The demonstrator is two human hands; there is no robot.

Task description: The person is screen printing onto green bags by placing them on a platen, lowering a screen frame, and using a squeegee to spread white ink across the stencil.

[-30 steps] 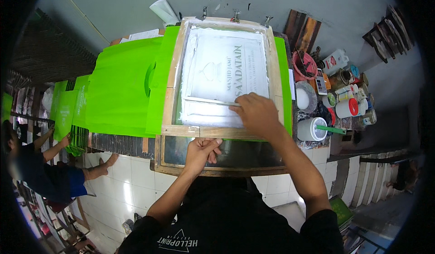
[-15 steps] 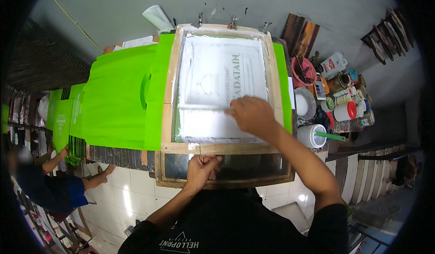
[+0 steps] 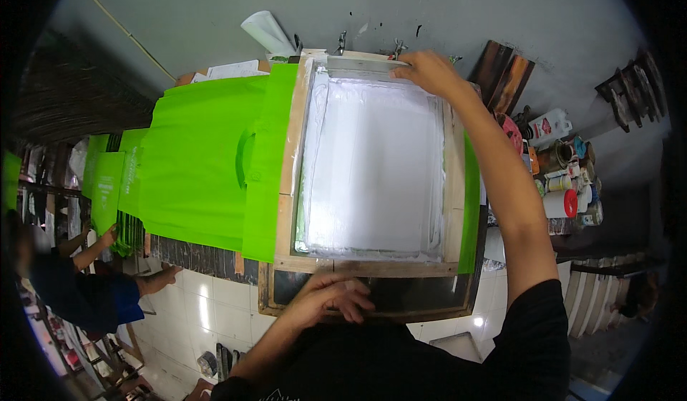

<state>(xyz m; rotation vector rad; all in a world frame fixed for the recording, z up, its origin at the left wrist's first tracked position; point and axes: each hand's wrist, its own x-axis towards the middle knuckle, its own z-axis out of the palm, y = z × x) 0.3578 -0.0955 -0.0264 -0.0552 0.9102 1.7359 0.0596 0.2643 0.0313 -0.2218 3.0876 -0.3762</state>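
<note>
A wooden-framed printing screen (image 3: 386,267) lies in front of me, its mesh (image 3: 376,172) coated with white ink. At its far end my right hand (image 3: 427,72) grips one end of a long, pale squeegee (image 3: 360,65), which lies across the screen near the far bar. My left hand (image 3: 330,301) is by the near bar, over the dark panel (image 3: 422,295), with its fingers loosely apart and holding nothing. Bright green fabric bags (image 3: 197,165) spread out left of the screen, and a green strip (image 3: 470,222) shows along its right side.
Metal clamps (image 3: 342,41) stand behind the far bar. Several tubs, jars and bottles (image 3: 560,204) crowd the right side, beside a white jug (image 3: 549,127). A white roll (image 3: 268,32) leans on the wall. Another person (image 3: 79,290) handles green bags at far left.
My right hand has pushed the squeegee from the middle of the screen to its far end. White ink now covers the design. My left hand has loosened and opened its fingers.
</note>
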